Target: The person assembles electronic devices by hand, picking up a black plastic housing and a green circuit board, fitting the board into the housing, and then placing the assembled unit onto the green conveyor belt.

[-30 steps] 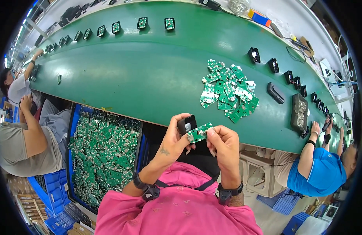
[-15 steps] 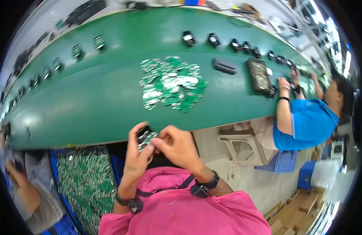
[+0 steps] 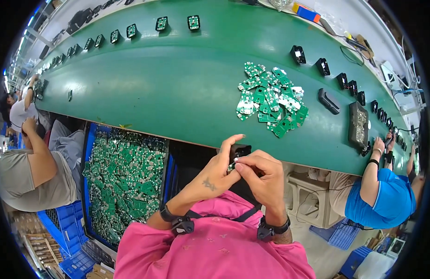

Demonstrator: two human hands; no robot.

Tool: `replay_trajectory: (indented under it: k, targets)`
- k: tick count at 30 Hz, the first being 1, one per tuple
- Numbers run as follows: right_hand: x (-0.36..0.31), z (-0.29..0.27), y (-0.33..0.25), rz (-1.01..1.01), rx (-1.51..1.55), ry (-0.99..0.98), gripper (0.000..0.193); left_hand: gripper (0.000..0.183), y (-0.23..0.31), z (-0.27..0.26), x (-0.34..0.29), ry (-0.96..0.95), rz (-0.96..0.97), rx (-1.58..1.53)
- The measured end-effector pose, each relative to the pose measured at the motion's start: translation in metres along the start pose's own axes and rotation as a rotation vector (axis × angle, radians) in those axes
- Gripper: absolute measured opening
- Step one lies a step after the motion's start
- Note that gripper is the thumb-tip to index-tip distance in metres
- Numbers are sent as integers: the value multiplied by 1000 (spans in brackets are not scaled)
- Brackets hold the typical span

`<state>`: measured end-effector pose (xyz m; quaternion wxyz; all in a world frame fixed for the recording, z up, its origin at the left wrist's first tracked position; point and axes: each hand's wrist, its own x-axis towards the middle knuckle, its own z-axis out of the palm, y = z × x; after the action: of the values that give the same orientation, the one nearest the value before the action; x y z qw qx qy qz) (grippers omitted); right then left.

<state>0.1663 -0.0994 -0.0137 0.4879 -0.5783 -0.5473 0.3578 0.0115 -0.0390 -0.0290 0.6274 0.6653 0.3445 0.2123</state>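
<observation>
One small circuit board (image 3: 231, 166), mostly covered by the fingers, is showing beside a black case (image 3: 243, 149) at the near edge of the green bench (image 3: 178, 107); whether it is sitting partly inside the case cannot be told. The left hand (image 3: 216, 173) is gripping the case, its index finger extending along the far side and its thumb bearing near the board. The right hand (image 3: 264, 179) is pinching at the board, thumb and index finger closing together on its edge.

Beyond the hands, a heap of loose boards (image 3: 273, 102) is lying on the bench. Along the far left, a row of filled cases (image 3: 193, 22) is displaying green boards inside, apparently the finished portion. At the right, a row of dark cases (image 3: 298, 55) is showing no green board, so these seem to be awaiting theirs. The unit in hand appears to be midway between those two states. Much stock is evidently remaining: beside the person, a blue-rimmed crate (image 3: 89, 144) is holding many more boards. Farther right, a co-worker in blue (image 3: 381, 202) is working at the same bench.
</observation>
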Motion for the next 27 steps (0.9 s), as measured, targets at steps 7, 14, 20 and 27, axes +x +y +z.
replay_trajectory:
  k: [7, 14, 20, 27]
  targets:
    - [-9, 10, 11, 136, 283, 97, 9, 63, 4, 7, -1, 78, -27, -251]
    - [-8, 9, -1, 105, 122, 96, 11, 62, -2, 13, -1, 105, 58, -14]
    - [-11, 9, 1, 59, 161, 112, 10, 61, 4, 11, -1, 59, 38, -45]
    - [-13, 15, 4, 130, 306, 238, 12, 60, 3, 16, -3, 127, 74, -84]
